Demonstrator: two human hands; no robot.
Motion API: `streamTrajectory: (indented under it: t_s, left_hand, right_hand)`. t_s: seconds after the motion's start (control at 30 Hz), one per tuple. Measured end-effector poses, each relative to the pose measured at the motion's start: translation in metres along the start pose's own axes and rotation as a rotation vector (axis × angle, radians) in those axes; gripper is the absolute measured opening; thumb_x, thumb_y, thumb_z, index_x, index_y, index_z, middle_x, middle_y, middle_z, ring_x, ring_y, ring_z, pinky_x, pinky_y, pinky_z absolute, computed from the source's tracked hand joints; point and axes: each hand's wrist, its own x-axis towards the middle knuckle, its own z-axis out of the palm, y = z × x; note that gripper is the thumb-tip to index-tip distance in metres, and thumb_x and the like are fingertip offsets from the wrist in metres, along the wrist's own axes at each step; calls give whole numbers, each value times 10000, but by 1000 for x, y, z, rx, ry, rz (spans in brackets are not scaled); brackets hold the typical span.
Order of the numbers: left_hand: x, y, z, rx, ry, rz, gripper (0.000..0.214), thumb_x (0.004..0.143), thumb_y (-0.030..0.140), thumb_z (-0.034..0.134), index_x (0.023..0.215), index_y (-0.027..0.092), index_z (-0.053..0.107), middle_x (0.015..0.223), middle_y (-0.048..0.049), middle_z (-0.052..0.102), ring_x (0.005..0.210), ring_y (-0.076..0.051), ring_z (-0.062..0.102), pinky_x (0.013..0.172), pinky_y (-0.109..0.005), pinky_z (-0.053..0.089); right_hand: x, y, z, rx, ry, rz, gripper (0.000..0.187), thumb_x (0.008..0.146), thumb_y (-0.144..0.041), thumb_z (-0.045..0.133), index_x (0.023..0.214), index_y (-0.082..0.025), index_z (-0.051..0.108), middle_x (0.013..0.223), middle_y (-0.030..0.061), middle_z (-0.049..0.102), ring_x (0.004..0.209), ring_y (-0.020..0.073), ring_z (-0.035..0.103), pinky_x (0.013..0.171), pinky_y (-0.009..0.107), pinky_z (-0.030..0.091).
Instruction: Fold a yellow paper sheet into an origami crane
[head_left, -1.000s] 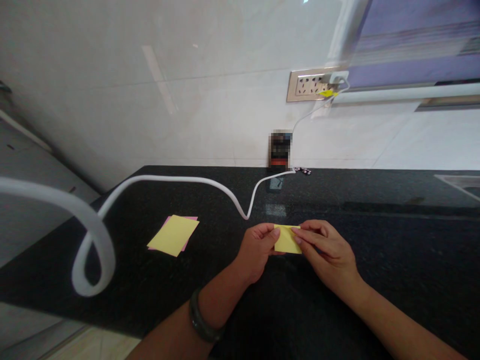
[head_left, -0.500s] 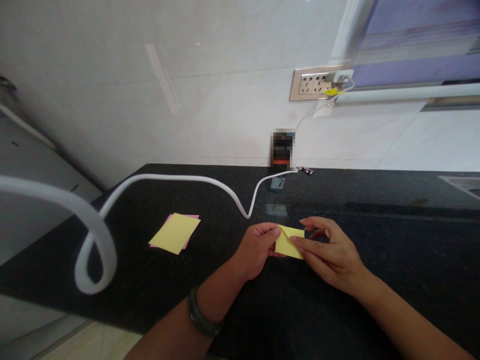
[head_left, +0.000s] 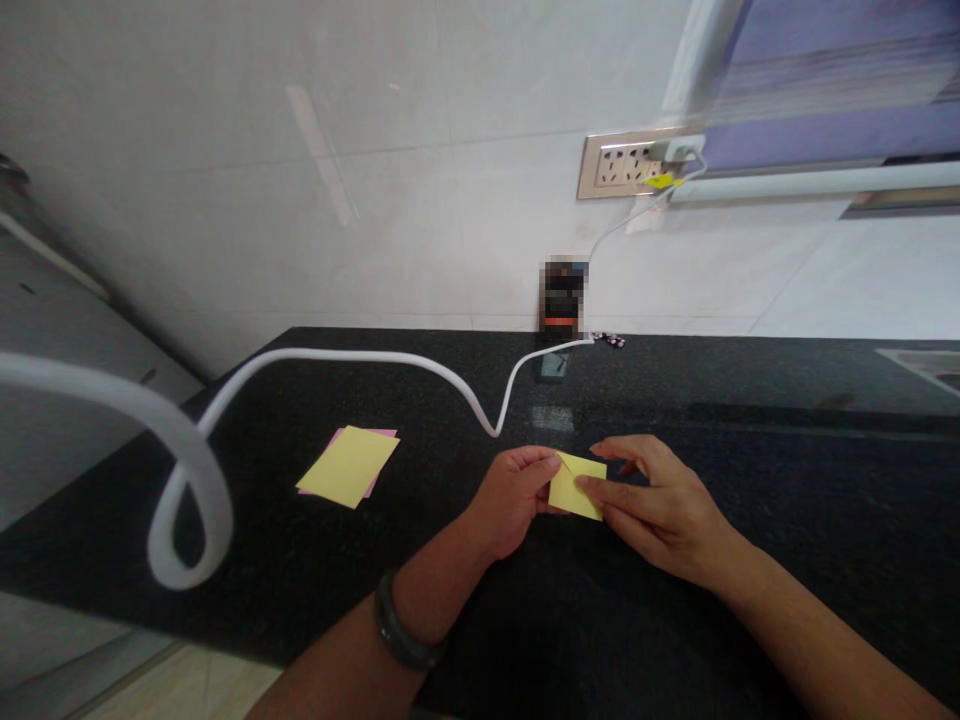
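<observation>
Nearest: dark bangle (head_left: pixel 401 635) on the left wrist, both forearms coming in over the front edge of the black counter (head_left: pixel 787 480).

The left hand (head_left: pixel 514 500) has thumb + curled fingers pinched shut on the left end of the small yellow paper (head_left: pixel 576 486), prob. so the sheet can't slide. The paper lies low on the counter btwn the two hands, one corner turned over in a slanted flap. The right hand (head_left: pixel 660 510) isn't gripping: fingers apart, index stretched out w/ its tip on the paper's lower right edge, thumb lifted clear behind. Looks like flat pressure on the flap, not a hold.

Left of the hands, well apart: spare sheets (head_left: pixel 346 467), yellow on top of pink, lying flat.

Thick white cable (head_left: pixel 187 470) loops off the counter's left end, then snakes along the top to a device (head_left: pixel 562 298) (blurred, can't tell what) propped against the wall (head_left: pixel 375 200). A thin wire (head_left: pixel 622 225) climbs from there to the socket panel (head_left: pixel 622 165), plugged in at its right end. Sink rim (head_left: pixel 926 365) shows far right.
</observation>
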Motion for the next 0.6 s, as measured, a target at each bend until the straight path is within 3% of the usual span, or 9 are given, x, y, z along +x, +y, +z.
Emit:
streamTrajectory:
  t_s: [0.27, 0.6]
  left_hand:
    - [0, 1, 4, -107, -11, -11, 228, 686, 341, 537, 710, 116, 568, 615, -41, 582, 553, -141, 548, 542, -268, 431]
    - [0, -7, 5, 8, 81, 52, 229, 597, 300, 670, 684, 112, 571, 627, -19, 587, 533, -91, 520, 543, -227, 399]
  right_hand:
    - [2, -2, -3, -17, -39, -11, 253, 742, -195, 501, 957, -244, 626, 1082, 99, 492, 911, 219, 494, 690, 346, 446]
    - [6, -6, -2, -44, -71, -28, 244, 758, -187, 485, 953, -231, 624, 1040, 105, 510, 901, 215, 495, 680, 341, 445]
